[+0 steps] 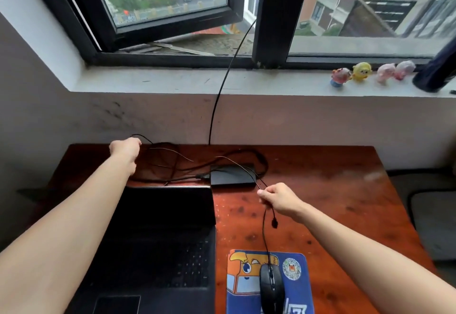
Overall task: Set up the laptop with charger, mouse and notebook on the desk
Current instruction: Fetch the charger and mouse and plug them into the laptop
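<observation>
At the reddish-brown wooden tabletop (320, 190)'s far left edge, the left hand (125, 149) clenches a thin black cable (170, 152). The open black laptop (158, 247) fills the near left. The right hand (278, 200)'s fingers (262, 194) pinch the black mouse (271, 286)'s cord mid-tabletop; bare wood lies rightward.

A single wide-angle head-worn camera looks forward and steeply down over a reddish wooden desk (320, 190), close enough that both forearms enter from the near corners. The left hand (124, 149) reaches the desk's far left edge, the right hand (278, 200) sits mid-frame to the right. An open laptop (158, 239) fills the near left, a mouse (271, 286) the near edge. Farther off, the view takes in the wall, a sill and window (172, 5), whose frame bows with lens distortion. No second view exists to overlap.
</observation>
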Demonstrator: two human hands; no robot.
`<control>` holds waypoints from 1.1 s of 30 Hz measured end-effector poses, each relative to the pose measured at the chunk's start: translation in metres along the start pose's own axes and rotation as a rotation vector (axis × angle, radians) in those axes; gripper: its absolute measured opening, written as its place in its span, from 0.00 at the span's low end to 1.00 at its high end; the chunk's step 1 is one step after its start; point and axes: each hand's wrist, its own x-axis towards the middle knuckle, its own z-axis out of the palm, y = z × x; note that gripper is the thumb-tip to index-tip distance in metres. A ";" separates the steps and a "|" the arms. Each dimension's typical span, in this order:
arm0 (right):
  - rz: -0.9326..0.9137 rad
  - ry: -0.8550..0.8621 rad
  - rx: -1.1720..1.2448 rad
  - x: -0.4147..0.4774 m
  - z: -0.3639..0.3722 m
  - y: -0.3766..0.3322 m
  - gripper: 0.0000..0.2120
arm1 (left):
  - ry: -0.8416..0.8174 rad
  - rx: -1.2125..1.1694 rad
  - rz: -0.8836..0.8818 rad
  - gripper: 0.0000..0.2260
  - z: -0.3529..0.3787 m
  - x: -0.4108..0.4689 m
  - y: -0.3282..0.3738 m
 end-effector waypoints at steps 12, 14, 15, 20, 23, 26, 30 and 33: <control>0.383 -0.235 0.892 -0.029 0.038 -0.023 0.14 | -0.308 0.137 0.931 0.03 -0.040 -0.164 -0.062; 0.419 -0.245 1.002 -0.031 0.039 -0.020 0.15 | -0.367 0.210 0.889 0.03 -0.039 -0.176 -0.095; 0.428 -0.265 1.043 -0.034 0.041 -0.018 0.15 | -0.383 0.263 0.807 0.04 -0.038 -0.179 -0.115; 0.431 -0.351 1.142 -0.044 0.055 -0.009 0.14 | -0.752 0.333 -0.034 0.13 -0.030 -0.177 -0.192; 0.423 -0.366 1.133 -0.051 0.059 -0.002 0.14 | -0.851 0.151 -0.138 0.12 -0.026 -0.175 -0.213; 0.410 -0.346 1.066 -0.056 0.062 0.008 0.14 | -0.840 0.066 -0.150 0.07 -0.022 -0.174 -0.219; 0.306 -0.350 0.751 -0.062 0.061 0.016 0.14 | -0.789 0.032 -0.162 0.06 -0.021 -0.171 -0.225; -0.042 -0.022 -0.160 -0.062 0.059 0.030 0.16 | -0.720 0.176 -0.074 0.07 -0.021 -0.166 -0.228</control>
